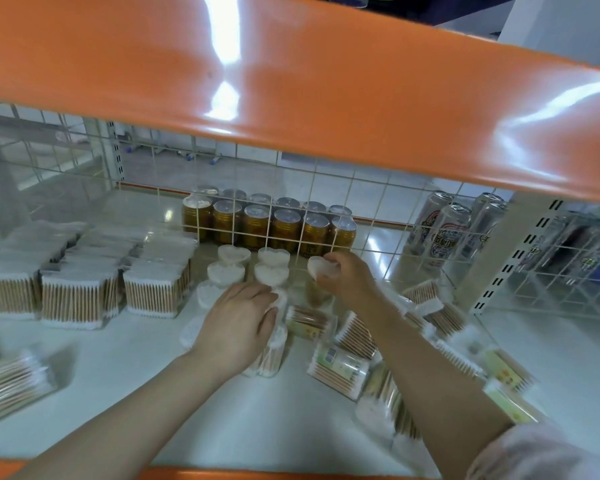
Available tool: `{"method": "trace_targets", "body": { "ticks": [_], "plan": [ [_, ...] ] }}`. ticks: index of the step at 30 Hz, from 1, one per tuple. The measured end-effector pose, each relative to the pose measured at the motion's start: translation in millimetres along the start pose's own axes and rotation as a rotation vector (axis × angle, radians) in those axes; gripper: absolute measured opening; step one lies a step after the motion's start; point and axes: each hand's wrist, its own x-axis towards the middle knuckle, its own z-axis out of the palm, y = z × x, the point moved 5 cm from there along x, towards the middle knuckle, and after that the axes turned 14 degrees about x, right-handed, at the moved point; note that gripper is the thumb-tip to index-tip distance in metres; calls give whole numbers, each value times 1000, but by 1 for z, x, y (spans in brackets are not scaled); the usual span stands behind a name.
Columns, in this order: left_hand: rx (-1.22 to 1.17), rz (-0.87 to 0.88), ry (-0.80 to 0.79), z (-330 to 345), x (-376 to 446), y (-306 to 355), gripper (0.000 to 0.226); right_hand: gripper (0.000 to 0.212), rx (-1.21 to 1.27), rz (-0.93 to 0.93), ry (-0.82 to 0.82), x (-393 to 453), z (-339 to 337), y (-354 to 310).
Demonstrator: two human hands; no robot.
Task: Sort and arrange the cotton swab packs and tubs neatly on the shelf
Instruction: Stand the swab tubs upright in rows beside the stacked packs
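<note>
The right hand (345, 277) is pinching a heart-shaped tub (321, 266) at its 10 o'clock, the tub tilting with its lid facing left, above the shelf (153, 393). The left hand (238, 322) is lying flat, fingers straight, on an upright tub (269, 355) whose long axis is standing vertical, at 6 o'clock of 4 standing tubs (253, 266).

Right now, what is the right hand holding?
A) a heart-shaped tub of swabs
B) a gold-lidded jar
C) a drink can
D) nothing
A: the right hand grips a heart-shaped tub lifted beside the two rows of standing tubs, in front of the wire grid.
</note>
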Motion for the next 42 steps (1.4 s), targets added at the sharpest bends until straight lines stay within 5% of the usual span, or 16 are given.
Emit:
{"method": "trace_targets", "body": {
  "ticks": [36, 42],
  "plan": [
    [-39, 25, -63, 7, 1, -5, 43, 36, -12, -99, 28, 27, 23, 21],
    [-86, 14, 21, -2, 1, -2, 40, 29, 13, -126, -56, 3, 9, 11]
  ]
}}
